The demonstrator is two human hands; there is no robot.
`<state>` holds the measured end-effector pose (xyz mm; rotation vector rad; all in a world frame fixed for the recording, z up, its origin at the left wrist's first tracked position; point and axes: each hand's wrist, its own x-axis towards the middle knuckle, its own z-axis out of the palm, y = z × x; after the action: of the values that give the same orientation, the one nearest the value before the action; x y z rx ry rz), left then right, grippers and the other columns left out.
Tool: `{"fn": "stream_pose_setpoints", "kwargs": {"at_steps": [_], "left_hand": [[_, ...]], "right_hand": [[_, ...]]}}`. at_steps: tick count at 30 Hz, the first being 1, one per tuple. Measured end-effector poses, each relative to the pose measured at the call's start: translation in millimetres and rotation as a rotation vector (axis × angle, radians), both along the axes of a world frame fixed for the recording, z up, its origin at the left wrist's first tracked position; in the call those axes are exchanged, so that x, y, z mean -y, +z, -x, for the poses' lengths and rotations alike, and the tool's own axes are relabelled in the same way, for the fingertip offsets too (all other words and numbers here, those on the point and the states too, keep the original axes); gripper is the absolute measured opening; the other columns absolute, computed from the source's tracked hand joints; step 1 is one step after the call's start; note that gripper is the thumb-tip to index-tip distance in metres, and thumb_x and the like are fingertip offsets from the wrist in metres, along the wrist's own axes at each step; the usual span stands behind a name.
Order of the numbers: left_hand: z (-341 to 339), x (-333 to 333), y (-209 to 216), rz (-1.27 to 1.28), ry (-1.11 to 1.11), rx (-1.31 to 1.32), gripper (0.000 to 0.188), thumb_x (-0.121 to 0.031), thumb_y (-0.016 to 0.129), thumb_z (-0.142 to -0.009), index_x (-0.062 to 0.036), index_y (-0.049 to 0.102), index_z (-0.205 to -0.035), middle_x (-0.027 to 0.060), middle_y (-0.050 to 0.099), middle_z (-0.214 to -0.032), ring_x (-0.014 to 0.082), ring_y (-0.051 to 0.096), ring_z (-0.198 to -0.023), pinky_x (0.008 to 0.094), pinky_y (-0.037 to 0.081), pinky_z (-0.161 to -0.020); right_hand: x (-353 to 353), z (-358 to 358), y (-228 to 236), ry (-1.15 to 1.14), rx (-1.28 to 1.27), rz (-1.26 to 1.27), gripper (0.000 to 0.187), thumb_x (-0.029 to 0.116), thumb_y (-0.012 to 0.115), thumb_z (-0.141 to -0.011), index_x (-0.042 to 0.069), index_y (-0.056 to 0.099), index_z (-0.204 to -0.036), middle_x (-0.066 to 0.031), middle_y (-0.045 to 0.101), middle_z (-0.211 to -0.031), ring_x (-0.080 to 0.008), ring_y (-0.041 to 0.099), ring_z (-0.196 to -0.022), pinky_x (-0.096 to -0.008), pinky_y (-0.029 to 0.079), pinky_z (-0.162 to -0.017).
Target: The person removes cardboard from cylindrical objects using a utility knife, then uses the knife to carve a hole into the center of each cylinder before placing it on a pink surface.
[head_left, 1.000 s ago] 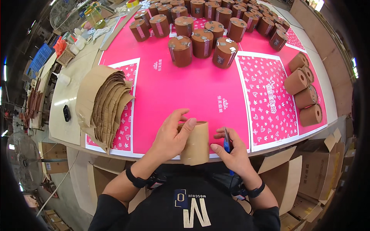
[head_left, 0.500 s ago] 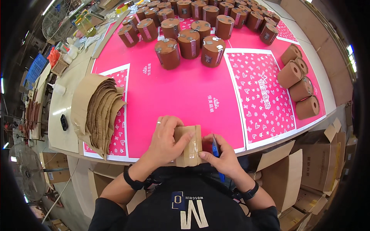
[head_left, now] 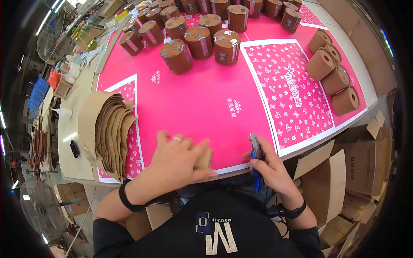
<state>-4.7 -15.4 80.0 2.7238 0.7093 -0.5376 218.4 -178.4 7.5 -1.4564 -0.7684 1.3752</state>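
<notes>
My left hand [head_left: 177, 158], a ring on one finger, is closed round a small tan block wrapped in brown paper [head_left: 204, 160] at the table's near edge. The hand covers most of it and is slightly blurred. In the earlier picture, clear tape shines on its side. To the right, my right hand [head_left: 273, 167] grips a blue utility knife [head_left: 257, 165] by its handle, grey end pointing up. The knife is apart from the block. A stack of curved brown paper sheets [head_left: 109, 133] leans on the table to my left.
Brown round boxes with metal fittings [head_left: 198, 42] crowd the far side of the pink-covered table [head_left: 189, 99]. Several brown rolls with hollow centres [head_left: 345, 102] lie at the right. Open cardboard boxes [head_left: 329, 185] stand below the right edge. A white bottle [head_left: 64, 112] lies at the left.
My right hand has moved right with the knife, away from the block. My left hand has turned over the block, now hiding most of it. The view has shifted slightly.
</notes>
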Motion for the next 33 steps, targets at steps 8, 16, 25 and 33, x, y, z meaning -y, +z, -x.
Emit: {"fn": "stream_pose_setpoints", "kwargs": {"at_steps": [8, 16, 25, 33], "left_hand": [[7.6, 14.9, -36.4, -0.129, 0.616, 0.280, 0.053, -0.047, 0.059, -0.102, -0.0040, 0.061, -0.132, 0.0208, 0.069, -0.103, 0.0411, 0.070, -0.085, 0.0514, 0.054, -0.069], [5.0, 28.5, -67.9, -0.074, 0.432, 0.908, 0.025, -0.018, 0.069, -0.096, -0.0049, 0.071, -0.118, 0.0138, 0.067, -0.103, 0.0331, 0.059, -0.096, 0.0430, 0.049, -0.083], [13.7, 16.8, -53.1, 0.083, 0.376, 0.793, 0.021, -0.012, 0.070, -0.095, -0.0033, 0.071, -0.115, 0.0125, 0.062, -0.104, 0.0270, 0.057, -0.094, 0.0363, 0.048, -0.084], [7.9, 29.0, -74.2, 0.316, 0.560, 1.062, 0.010, -0.004, 0.061, -0.101, -0.0007, 0.067, -0.109, 0.0077, 0.062, -0.103, 0.0156, 0.057, -0.094, 0.0285, 0.045, -0.086]], "right_hand": [[6.7, 12.8, 2.6, 0.171, 0.036, -0.044, 0.054, 0.020, 0.070, -0.100, 0.002, 0.048, -0.146, -0.0100, 0.070, -0.102, -0.0125, 0.063, -0.095, -0.0311, 0.051, -0.088], [-3.1, 18.7, 2.5, 0.228, 0.357, -0.178, 0.038, 0.020, 0.068, -0.101, 0.004, 0.062, -0.134, -0.0180, 0.072, -0.116, -0.0310, 0.071, -0.105, -0.0381, 0.054, -0.093], [-2.5, 24.6, -5.6, 0.186, 0.362, -0.212, 0.036, 0.022, 0.063, -0.103, 0.005, 0.061, -0.135, -0.0206, 0.072, -0.112, -0.0347, 0.071, -0.104, -0.0403, 0.054, -0.091], [-20.8, 28.9, 12.3, 0.218, 0.384, -0.147, 0.033, 0.023, 0.065, -0.100, 0.008, 0.059, -0.129, -0.0189, 0.071, -0.098, -0.0347, 0.071, -0.086, -0.0419, 0.055, -0.076]]}}
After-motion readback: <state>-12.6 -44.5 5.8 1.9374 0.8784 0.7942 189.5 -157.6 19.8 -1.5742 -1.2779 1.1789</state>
